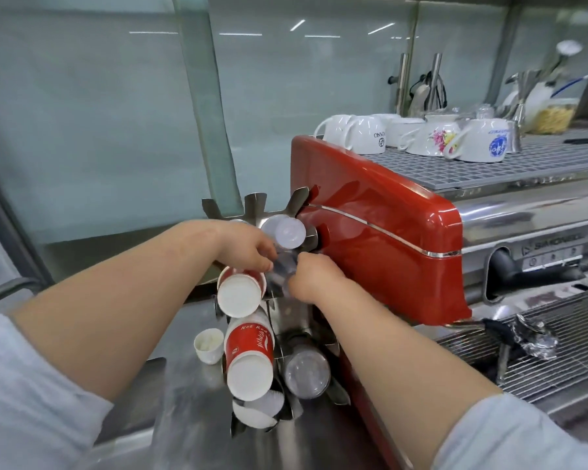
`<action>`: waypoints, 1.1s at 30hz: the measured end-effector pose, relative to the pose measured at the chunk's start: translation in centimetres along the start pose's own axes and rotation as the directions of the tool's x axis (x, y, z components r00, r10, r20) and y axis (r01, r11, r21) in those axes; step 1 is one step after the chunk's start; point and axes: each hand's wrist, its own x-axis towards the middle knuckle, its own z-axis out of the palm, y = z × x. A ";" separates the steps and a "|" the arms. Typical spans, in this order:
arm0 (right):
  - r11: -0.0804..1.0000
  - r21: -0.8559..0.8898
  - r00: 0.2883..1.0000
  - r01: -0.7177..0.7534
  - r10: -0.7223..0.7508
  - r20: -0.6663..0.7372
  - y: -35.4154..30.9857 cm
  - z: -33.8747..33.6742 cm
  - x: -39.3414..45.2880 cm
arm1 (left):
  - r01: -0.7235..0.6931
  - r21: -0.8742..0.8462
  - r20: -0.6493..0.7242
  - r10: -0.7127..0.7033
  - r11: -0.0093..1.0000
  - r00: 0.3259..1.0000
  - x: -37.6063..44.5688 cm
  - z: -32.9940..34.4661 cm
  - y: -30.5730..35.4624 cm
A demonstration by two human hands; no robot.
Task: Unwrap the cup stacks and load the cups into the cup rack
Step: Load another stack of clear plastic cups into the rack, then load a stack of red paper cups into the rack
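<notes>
A steel cup rack (255, 206) stands on the counter, left of a red espresso machine. Its slots hold a translucent plastic cup stack (287, 230) at the top, two red-and-white paper cup stacks (240, 293) (250, 354) on the left, a clear cup stack (306, 371) at the lower right and white cups (258, 412) at the bottom. My left hand (248, 249) and my right hand (308, 281) meet at the rack's middle slot, both gripping a clear plastic cup stack (282, 269). The hands hide most of it.
The red espresso machine (381, 245) presses close against the rack's right side, with white ceramic mugs (421, 135) on its top grid. A small white paper cup (209, 344) stands on the steel counter (184, 418) left of the rack. A glass wall rises behind.
</notes>
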 end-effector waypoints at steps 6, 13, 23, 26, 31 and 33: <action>0.919 -0.377 0.975 0.116 -0.033 0.220 -3.4 -5.1 -0.8 | 0.057 0.088 -0.055 -0.052 0.994 0.997 -3.1 -1.6 -1.5; 0.833 -0.464 0.948 0.300 -0.207 0.242 -7.1 -9.5 -1.8 | 0.070 0.003 -0.031 -0.070 0.998 0.997 -8.4 -3.1 -4.7; 0.749 -0.302 0.801 0.590 -0.590 0.104 -11.9 -6.6 -6.0 | 0.041 -0.190 -0.006 -0.043 0.981 0.999 -18.4 2.9 -9.1; 0.708 -0.229 0.740 0.668 -0.663 0.110 -13.1 -3.4 -8.5 | 0.026 -0.271 -0.036 -0.037 0.962 0.999 -21.2 6.4 -9.9; 0.642 -0.094 0.649 0.761 -0.751 0.125 -14.6 2.9 -12.5 | 0.008 -0.433 -0.114 -0.064 0.901 0.991 -25.1 14.0 -11.2; 0.624 -0.033 0.622 0.781 -0.772 0.132 -14.7 5.7 -14.1 | 0.004 -0.459 -0.136 -0.074 0.888 0.988 -26.4 17.1 -11.2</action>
